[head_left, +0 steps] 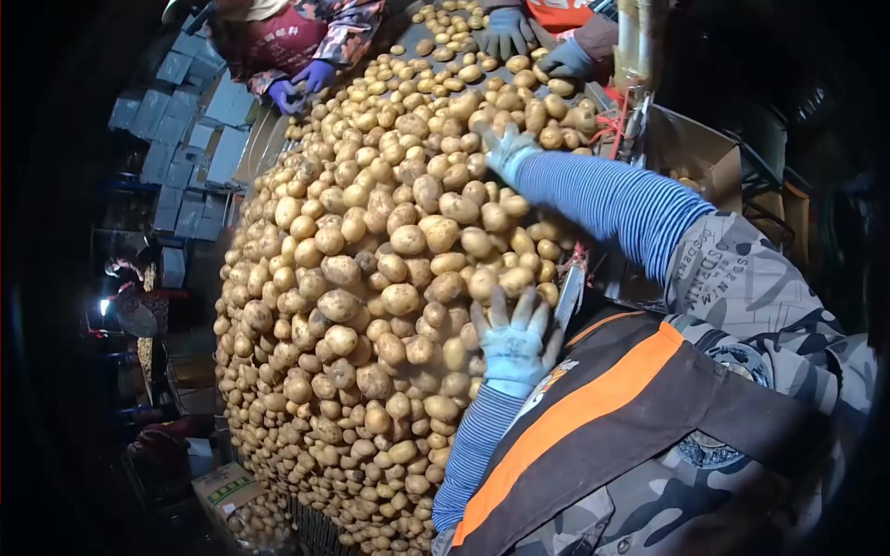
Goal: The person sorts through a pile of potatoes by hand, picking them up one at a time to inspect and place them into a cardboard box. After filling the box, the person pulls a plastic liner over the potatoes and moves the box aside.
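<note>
A deep heap of potatoes covers the surface in front of me. My left hand, in a light blue glove, lies at the heap's near edge with its fingers spread, touching potatoes and gripping none. Farther up, my right hand reaches over the heap in a matching glove. Its fingers are stretched out against the potatoes, a little blurred, and I see nothing held in them. Striped sleeves cover both my forearms.
Across the heap, a person in purple gloves works; another in grey gloves handles potatoes at the top. Cardboard boxes stand nearby, one open at right and one with potatoes at lower left. Stacked cartons rise behind.
</note>
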{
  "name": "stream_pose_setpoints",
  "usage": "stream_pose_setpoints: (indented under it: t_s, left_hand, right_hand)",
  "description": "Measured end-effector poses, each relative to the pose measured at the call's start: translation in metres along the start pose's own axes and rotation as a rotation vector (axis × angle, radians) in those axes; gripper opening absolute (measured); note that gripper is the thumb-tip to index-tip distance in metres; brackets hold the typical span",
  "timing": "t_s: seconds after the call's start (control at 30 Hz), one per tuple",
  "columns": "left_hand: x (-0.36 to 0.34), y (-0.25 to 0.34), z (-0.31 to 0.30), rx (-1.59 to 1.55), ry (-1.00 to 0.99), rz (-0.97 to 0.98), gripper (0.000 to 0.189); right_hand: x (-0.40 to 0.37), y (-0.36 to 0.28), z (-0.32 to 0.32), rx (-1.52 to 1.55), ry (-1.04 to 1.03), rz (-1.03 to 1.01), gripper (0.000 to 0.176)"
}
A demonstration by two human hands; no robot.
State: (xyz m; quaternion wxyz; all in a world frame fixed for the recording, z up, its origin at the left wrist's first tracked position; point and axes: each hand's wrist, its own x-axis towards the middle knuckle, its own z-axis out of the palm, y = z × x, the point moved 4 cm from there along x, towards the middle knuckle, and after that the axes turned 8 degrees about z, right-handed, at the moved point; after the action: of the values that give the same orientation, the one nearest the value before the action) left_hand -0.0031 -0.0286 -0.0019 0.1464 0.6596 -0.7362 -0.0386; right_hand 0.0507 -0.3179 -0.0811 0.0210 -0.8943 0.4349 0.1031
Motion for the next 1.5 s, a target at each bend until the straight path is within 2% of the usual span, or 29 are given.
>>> stream_pose_setpoints:
  t_s: [0.07, 0.1, 0.13, 0.2, 0.23, 0.3, 0.33, 0.37, 0.4, 0.47, 0.53, 0.6, 0.67, 0.73, 0.77, 0.8, 0.87, 0.9, 0.93, 1.0, 1.1, 1.2, 1.23, 1.33, 1.4, 1.47, 1.5]
  left_hand:
    - [-0.017, 0.000, 0.008, -0.004, -0.176, 0.055, 0.043]
    - [-0.027, -0.001, 0.016, -0.005, -0.120, 0.094, 0.043]
    - [-0.042, -0.005, 0.025, 0.182, -0.201, 0.202, 0.036]
    - [-0.060, -0.011, 0.027, 0.186, -0.057, 0.103, 0.034]
    - [-0.064, -0.013, 0.025, 0.171, -0.016, 0.083, 0.034]
    - [-0.072, -0.014, 0.026, 0.127, 0.070, 0.046, 0.036]
    - [-0.084, -0.020, 0.035, 0.153, -0.068, 0.004, 0.037]
    - [-0.094, -0.024, 0.044, 0.179, -0.066, 0.012, 0.038]
    - [-0.096, -0.027, 0.050, 0.207, -0.058, 0.022, 0.040]
    - [-0.089, -0.025, 0.052, 0.218, -0.106, 0.027, 0.044]
    - [-0.077, -0.025, 0.045, 0.118, -0.114, 0.008, 0.046]
    - [-0.061, -0.025, 0.049, 0.225, -0.064, 0.022, 0.047]
    - [-0.041, -0.027, 0.050, 0.313, -0.082, -0.008, 0.047]
    - [-0.021, -0.029, 0.047, 0.376, -0.171, -0.067, 0.047]
    - [-0.014, -0.033, 0.051, 0.332, -0.203, -0.125, 0.048]
    - [-0.011, -0.037, 0.060, 0.344, -0.099, -0.125, 0.048]
    - [0.012, -0.040, 0.054, 0.371, -0.086, -0.142, 0.048]
    - [0.022, -0.042, 0.050, 0.365, -0.225, -0.198, 0.048]
    - [0.028, -0.045, 0.050, 0.387, -0.334, -0.248, 0.049]
    - [0.032, -0.043, 0.045, 0.380, -0.310, -0.258, 0.051]
    - [0.020, -0.040, 0.047, 0.393, -0.319, -0.259, 0.052]
    - [0.000, -0.029, 0.043, 0.357, -0.306, -0.262, 0.051]
    - [-0.013, -0.024, 0.043, 0.369, -0.272, -0.238, 0.050]
    - [-0.038, -0.014, 0.030, 0.391, -0.153, -0.179, 0.045]
    - [-0.055, -0.013, 0.029, 0.362, -0.089, -0.175, 0.042]
    - [-0.065, -0.012, 0.030, 0.340, -0.076, -0.205, 0.039]
    - [-0.071, -0.014, 0.028, 0.300, -0.078, -0.205, 0.040]
  right_hand:
    - [0.020, 0.009, -0.008, 0.070, -0.064, 0.059, 0.041]
    - [0.026, 0.013, -0.015, 0.077, -0.116, 0.078, 0.041]
    - [0.031, 0.008, -0.016, 0.023, -0.107, 0.069, 0.040]
    - [0.035, 0.010, -0.021, -0.135, -0.046, 0.010, 0.039]
    - [0.045, 0.012, -0.019, -0.099, -0.069, -0.012, 0.044]
    - [0.041, 0.027, -0.021, 0.043, 0.031, -0.020, 0.042]
    - [0.037, 0.033, -0.024, 0.112, 0.078, -0.020, 0.041]
    - [0.048, 0.035, -0.017, 0.221, -0.003, 0.058, 0.039]
    - [-0.004, 0.029, -0.060, 0.058, 0.154, -0.113, 0.041]
    - [-0.031, 0.037, -0.047, 0.283, 0.368, -0.365, 0.045]
    - [-0.096, 0.042, -0.054, 0.465, 0.302, -0.484, 0.048]
    - [-0.152, 0.041, -0.037, 0.681, 0.263, -0.590, 0.048]
    - [-0.190, 0.031, -0.026, 0.578, 0.137, -0.591, 0.046]
    - [-0.211, 0.023, -0.013, 0.590, 0.196, -0.631, 0.047]
    - [-0.214, 0.021, 0.001, 0.618, 0.235, -0.606, 0.050]
    - [-0.215, 0.017, 0.016, 0.447, 0.274, -0.556, 0.053]
    - [-0.203, 0.013, 0.028, 0.393, 0.358, -0.518, 0.057]
    - [-0.196, 0.011, 0.026, 0.324, 0.318, -0.478, 0.062]
    - [-0.184, 0.007, 0.032, 0.315, 0.192, -0.419, 0.044]
    - [-0.151, -0.007, 0.049, 0.102, 0.179, -0.314, 0.034]
    - [-0.138, -0.013, 0.027, -0.032, -0.086, -0.292, 0.034]
    - [-0.140, -0.001, 0.034, 0.149, 0.012, -0.309, 0.037]
    - [-0.146, 0.005, 0.016, 0.109, -0.100, -0.348, 0.037]
    - [-0.134, 0.028, -0.010, 0.111, -0.156, -0.438, 0.050]
    - [-0.126, 0.039, -0.028, 0.117, -0.030, -0.395, 0.043]
    - [-0.125, 0.048, -0.044, 0.250, 0.147, -0.448, 0.038]
    - [-0.129, 0.047, -0.053, 0.297, 0.127, -0.453, 0.035]
